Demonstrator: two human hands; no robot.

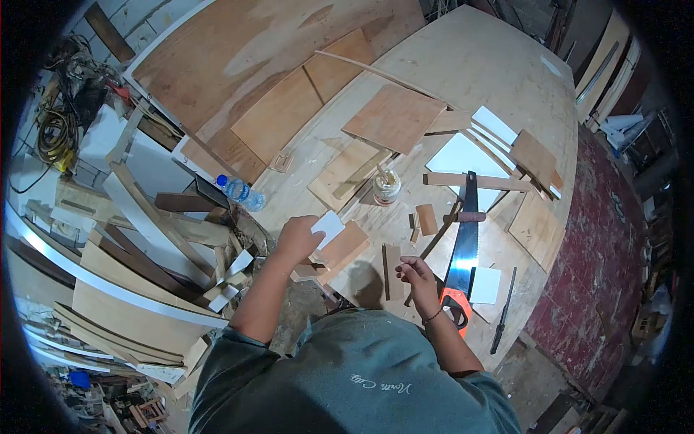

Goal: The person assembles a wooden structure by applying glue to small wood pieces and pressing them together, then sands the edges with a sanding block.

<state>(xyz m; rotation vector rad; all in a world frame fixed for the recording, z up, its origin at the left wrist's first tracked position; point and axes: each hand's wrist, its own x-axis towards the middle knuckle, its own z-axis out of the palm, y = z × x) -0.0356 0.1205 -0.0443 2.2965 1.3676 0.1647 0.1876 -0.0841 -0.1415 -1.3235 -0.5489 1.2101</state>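
My left hand (298, 239) is closed on a small white board (329, 228), with the thumb on its face. The board is above small brown wood pieces (341, 252) at the near table edge. My right hand (419, 281) is raised with fingers curled toward the thumb; anything between them is too small to make out. A thin dark wood strip (441, 235) runs beneath or behind that hand. Right of it lies a handsaw (463, 253) with an orange handle. Ahead stands an open jar (387, 188) of pale paste with a stick in it.
A hammer (471, 217) lies across the saw, and a dark-handled file (503, 315) lies at the right. A water bottle (242, 193) stands at the left edge. Wood panels (395, 118) and white offcuts (463, 155) cover the middle. Curved boards (123, 278) crowd the left.
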